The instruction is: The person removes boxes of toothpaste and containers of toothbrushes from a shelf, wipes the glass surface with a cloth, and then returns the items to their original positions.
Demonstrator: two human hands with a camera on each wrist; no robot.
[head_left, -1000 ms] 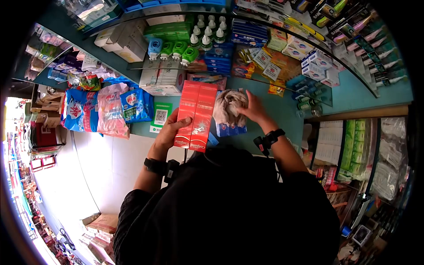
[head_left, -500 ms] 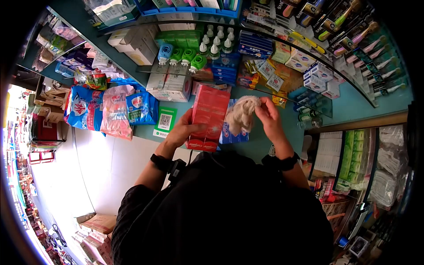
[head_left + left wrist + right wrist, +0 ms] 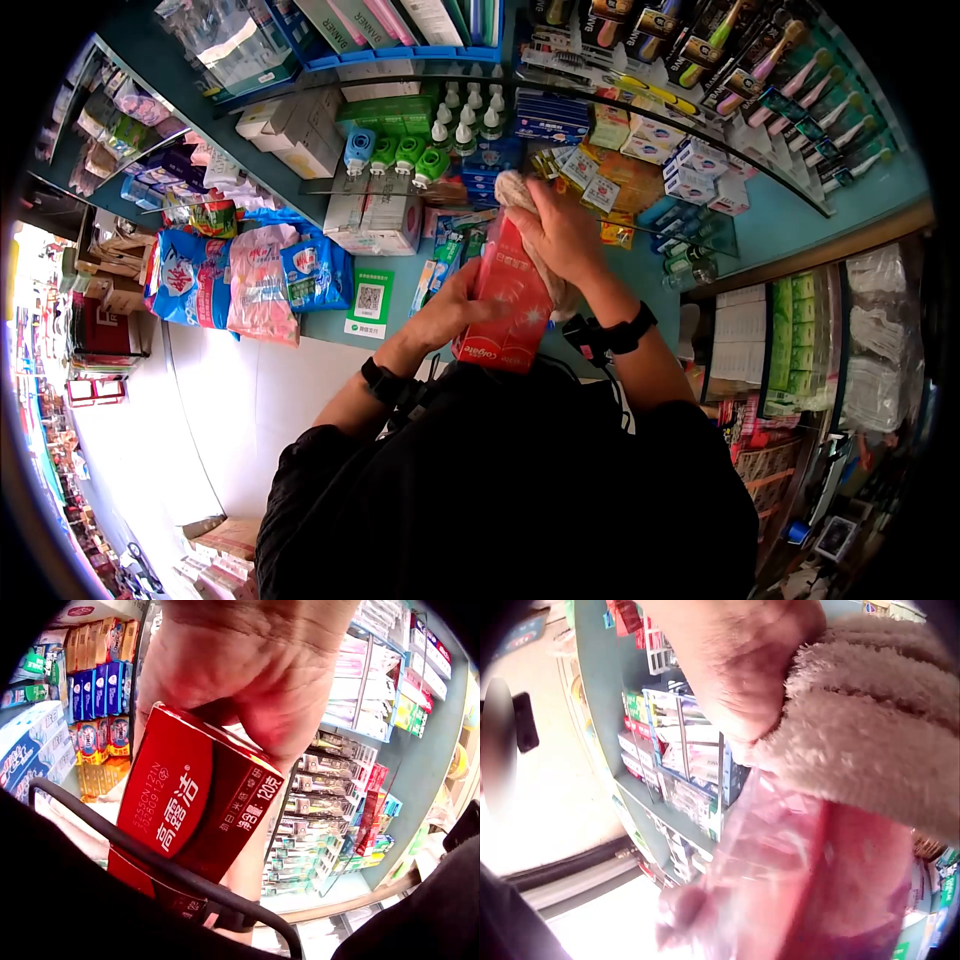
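In the head view, a pair of red Colgate toothpaste boxes (image 3: 518,318) is held tilted over the counter, close in front of the body. My left hand (image 3: 447,306) grips the boxes along their left side. With my right hand (image 3: 567,236) I hold a beige cloth (image 3: 513,190) against their upper right side. The right wrist view shows the fluffy cloth (image 3: 877,731) pressed along clear plastic wrap on the red boxes (image 3: 855,877). One box end with white lettering (image 3: 195,795) faces the left wrist camera, below the palm.
Toothbrush packs (image 3: 440,262) lie on the counter behind the boxes. A green QR-code card (image 3: 370,302) and detergent bags (image 3: 190,280) sit to the left. White bottles and green ones (image 3: 408,155) line a shelf ahead; hanging toothbrushes (image 3: 800,90) fill the far right.
My right hand has lifted the cloth from above the blue box on the counter and brought it left onto the red boxes. The red boxes have shifted right and turned.
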